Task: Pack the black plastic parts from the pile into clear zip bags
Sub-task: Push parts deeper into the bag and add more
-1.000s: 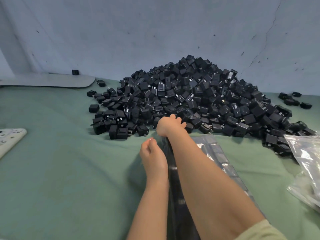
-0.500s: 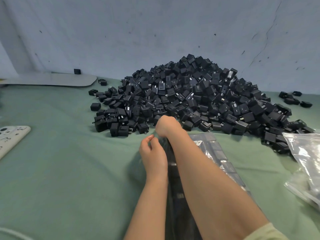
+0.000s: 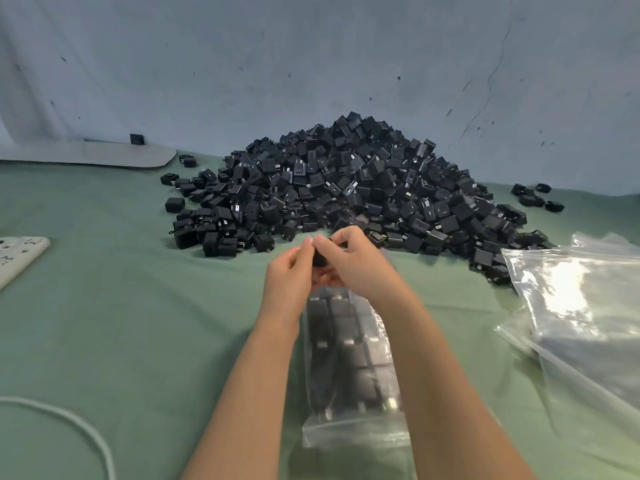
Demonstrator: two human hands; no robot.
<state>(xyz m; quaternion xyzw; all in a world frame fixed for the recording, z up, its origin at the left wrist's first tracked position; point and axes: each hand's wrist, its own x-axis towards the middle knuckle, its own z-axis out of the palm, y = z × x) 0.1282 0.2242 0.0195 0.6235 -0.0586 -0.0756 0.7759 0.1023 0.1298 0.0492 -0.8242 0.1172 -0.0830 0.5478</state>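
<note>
A big pile of black plastic parts [image 3: 349, 188] lies on the green cloth against the wall. A long clear zip bag [image 3: 349, 358], packed with rows of black parts, runs between my forearms toward me. At its far open end my hands meet. My left hand [image 3: 289, 277] has its fingers curled at the bag's mouth. My right hand [image 3: 353, 261] holds a black part [image 3: 320, 260] in curled fingers, right against the left hand's fingertips. The bag's opening itself is hidden behind my hands.
A stack of empty clear zip bags [image 3: 581, 299] lies at the right. A white power strip [image 3: 17, 258] sits at the left edge and a white cable [image 3: 86, 431] curls at the lower left. A few loose parts [image 3: 535, 197] lie far right. A grey board [image 3: 90, 155] lies at the back left.
My right hand has come back from the pile's edge with a black part. Both hands have drawn together at the bag's mouth, and the bag now shows between my forearms.
</note>
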